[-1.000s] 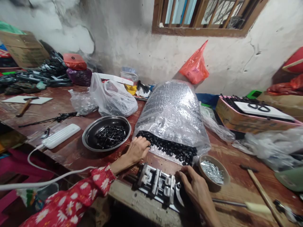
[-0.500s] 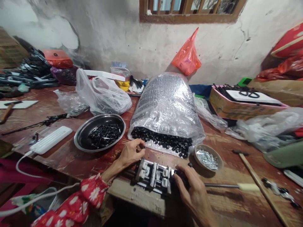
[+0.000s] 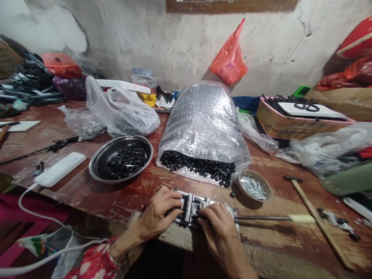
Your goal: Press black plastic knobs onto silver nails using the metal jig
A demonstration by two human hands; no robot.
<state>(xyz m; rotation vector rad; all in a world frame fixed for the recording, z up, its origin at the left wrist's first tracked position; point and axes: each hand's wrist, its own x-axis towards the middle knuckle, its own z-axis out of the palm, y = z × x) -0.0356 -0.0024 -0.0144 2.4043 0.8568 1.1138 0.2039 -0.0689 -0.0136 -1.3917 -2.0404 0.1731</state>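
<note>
Your left hand (image 3: 162, 207) and right hand (image 3: 216, 224) touched either side of the metal jig (image 3: 190, 207), fingers curled; what they held, I couldn't tell.

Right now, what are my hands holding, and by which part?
I can't tell: the left hand and right hand cover opposite sides of the metal jig, hiding any small piece.
</note>
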